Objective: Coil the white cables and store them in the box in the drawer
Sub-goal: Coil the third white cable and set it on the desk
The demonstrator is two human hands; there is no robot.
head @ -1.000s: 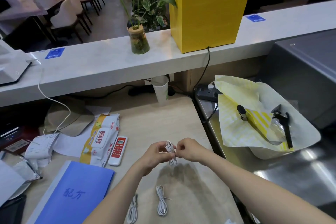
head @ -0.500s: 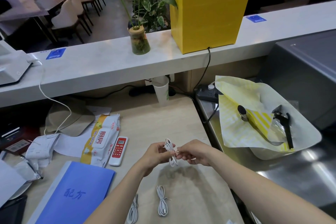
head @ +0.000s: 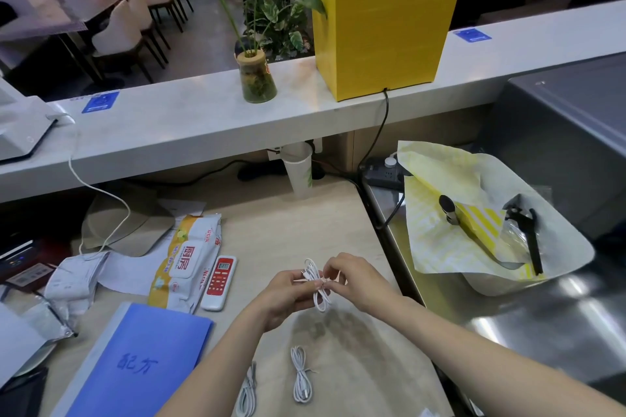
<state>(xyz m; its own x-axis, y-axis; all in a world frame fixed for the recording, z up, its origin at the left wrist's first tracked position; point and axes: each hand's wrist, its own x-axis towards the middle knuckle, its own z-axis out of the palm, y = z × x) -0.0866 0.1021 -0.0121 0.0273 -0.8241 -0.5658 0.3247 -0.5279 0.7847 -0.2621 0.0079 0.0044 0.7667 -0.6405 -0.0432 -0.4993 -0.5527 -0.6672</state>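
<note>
Centrally, above the table (head: 271, 220) and toward its near edge, a coiled cable (head: 316, 284) is held between both hands. The left hand (head: 288, 294) has its grip curled round the middle of the coil, with loops showing above and below the fingers. The right hand (head: 352, 278) has its grip pinched on the cable at the same spot, thumb and fingertips pressed together on what looks like a thin tie, though this is too small to be told for sure. Two more coiled cables lie flat on the table at the near edge: one (head: 300, 376) just below the hands, another (head: 247, 393) to its left, partly cut by the left forearm. A blue folder (head: 135, 362) lies at the near left corner. A wipes pack (head: 189, 257) and a red-and-white remote (head: 218, 281) are set side by side left of the hands. A paper cup (head: 299, 169) stands at the far edge. The drawer and box cannot be made out.
</note>
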